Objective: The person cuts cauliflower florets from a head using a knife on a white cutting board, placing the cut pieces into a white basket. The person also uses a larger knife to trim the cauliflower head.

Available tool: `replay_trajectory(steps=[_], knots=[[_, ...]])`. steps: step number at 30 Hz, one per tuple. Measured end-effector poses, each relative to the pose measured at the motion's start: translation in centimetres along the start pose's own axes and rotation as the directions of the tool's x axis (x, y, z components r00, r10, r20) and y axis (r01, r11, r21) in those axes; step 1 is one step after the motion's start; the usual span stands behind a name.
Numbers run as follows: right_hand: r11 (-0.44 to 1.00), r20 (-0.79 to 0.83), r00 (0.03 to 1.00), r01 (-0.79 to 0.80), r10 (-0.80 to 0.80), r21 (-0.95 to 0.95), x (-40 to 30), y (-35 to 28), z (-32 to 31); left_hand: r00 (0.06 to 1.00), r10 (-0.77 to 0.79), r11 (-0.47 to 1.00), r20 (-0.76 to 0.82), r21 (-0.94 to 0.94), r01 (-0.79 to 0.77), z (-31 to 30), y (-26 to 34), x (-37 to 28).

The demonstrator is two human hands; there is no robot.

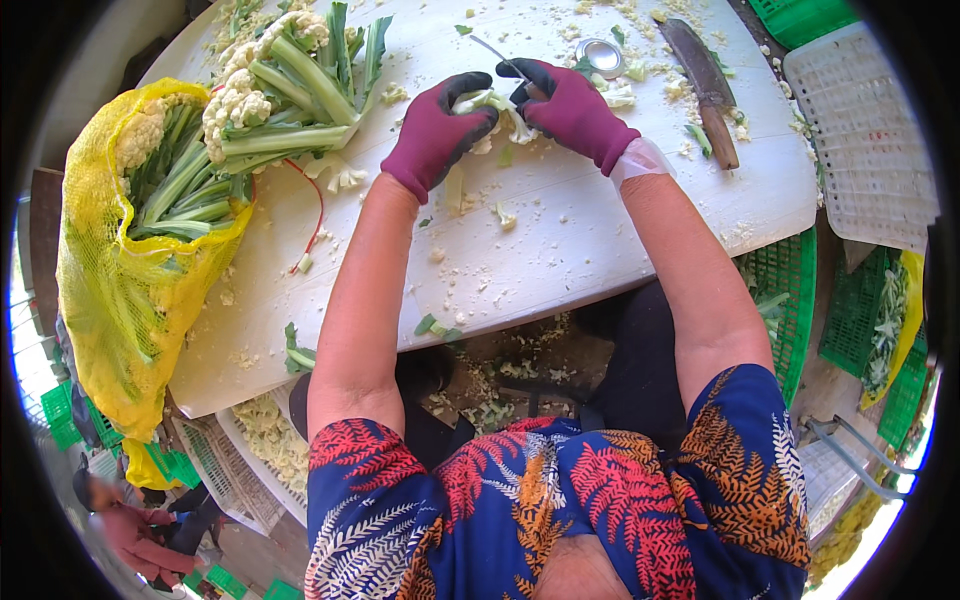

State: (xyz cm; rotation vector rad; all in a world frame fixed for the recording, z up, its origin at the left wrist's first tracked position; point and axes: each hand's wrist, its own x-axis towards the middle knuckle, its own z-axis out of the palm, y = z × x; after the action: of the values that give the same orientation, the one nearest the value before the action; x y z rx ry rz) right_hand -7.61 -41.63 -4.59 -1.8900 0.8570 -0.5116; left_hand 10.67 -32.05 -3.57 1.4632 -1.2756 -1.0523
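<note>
My left hand (442,131), in a maroon glove with black fingertips, grips a piece of cauliflower stalk with small florets (484,101) over the white table (525,255). Close on its right, my right hand (577,112) wears a matching glove and holds a small knife (491,49). The thin blade points up and left, away from me; the fingers mostly cover its handle. Loose stalk pieces (454,187) and a small floret (505,217) lie below the hands. Beyond my right hand is a round metal object (600,58).
A cleaver with a wooden handle (697,82) lies at the right. At the left, leafy cauliflower heads (300,97) adjoin a yellow mesh bag (127,300) of more. A red cord (321,206) trails nearby. White (862,135) and green crates (787,307) flank the table. Another person (139,532) is lower left.
</note>
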Motion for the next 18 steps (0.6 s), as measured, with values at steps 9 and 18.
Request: replay_trajectory(steps=[9,18], knots=[[0.990,-0.143,0.985,-0.084,0.100,0.111,-8.8,-7.6,0.9,0.903,-0.167,0.968,-0.396,-0.238,0.075,0.8,3.0,-8.1],[0.996,-0.032,0.997,-0.078,0.077,-0.039,-14.9,-6.7,7.7,0.828,-0.222,0.971,-0.515,-0.190,0.142,2.8,1.6,-13.1]])
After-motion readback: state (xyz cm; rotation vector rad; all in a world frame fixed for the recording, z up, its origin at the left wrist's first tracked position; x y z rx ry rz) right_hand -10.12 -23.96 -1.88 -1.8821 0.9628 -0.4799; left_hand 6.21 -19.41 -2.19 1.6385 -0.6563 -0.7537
